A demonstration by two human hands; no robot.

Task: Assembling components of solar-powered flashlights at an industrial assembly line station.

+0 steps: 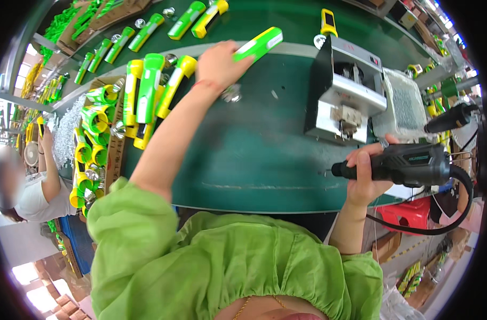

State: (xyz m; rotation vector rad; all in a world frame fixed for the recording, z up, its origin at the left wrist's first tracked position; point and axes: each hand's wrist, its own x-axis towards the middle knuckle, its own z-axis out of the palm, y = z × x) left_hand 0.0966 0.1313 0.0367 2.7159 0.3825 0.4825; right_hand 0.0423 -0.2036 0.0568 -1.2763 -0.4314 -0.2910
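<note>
My left hand point(220, 65) is closed round one end of a green and yellow flashlight body point(260, 44), out over the far part of the bench. My right hand point(365, 173) grips a black electric screwdriver point(409, 164), its bit pointing left, low over the bench's right side. Just below my left wrist lies a shiny reflector cup point(232, 93). Beside my left forearm, more flashlight bodies point(150, 88) lie heaped on a cardboard box. A silver and black bench machine point(347, 90) stands beyond the screwdriver.
A white tray of small screws point(405, 104) sits right of the machine. Along the far belt runs a row of flashlight bodies point(146, 33). Clear small parts point(67, 130) are piled at left, near a co-worker point(32, 181). The screwdriver's black cable point(465, 205) loops at right.
</note>
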